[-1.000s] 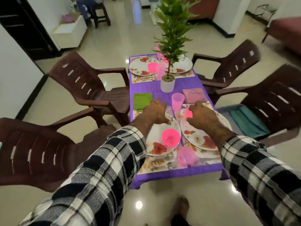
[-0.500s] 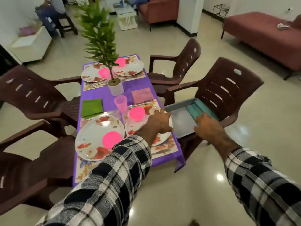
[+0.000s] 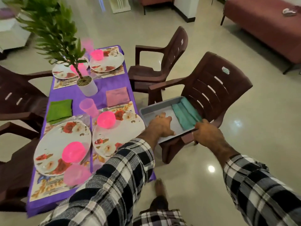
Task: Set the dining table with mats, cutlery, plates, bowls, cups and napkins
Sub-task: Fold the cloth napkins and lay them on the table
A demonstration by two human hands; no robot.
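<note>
Two teal napkins (image 3: 185, 114) lie folded in the grey tray (image 3: 153, 110) on the brown chair (image 3: 210, 88), just beyond the right hand (image 3: 207, 136), whose fingers (image 3: 197, 126) curl over the tray's near rim. The left hand (image 3: 160, 125) rests inside on the bare tray floor, fingers relaxed and spread, holding nothing. To the left of both hands the counter (image 3: 112, 82) carries plates and pink bowls. Best to steady the tray by its rim and lift one napkin without unfolding it.

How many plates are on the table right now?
4. Near left plate, near right plate, far left plate partly behind the plant, far right plate. None seem hidden.
</note>
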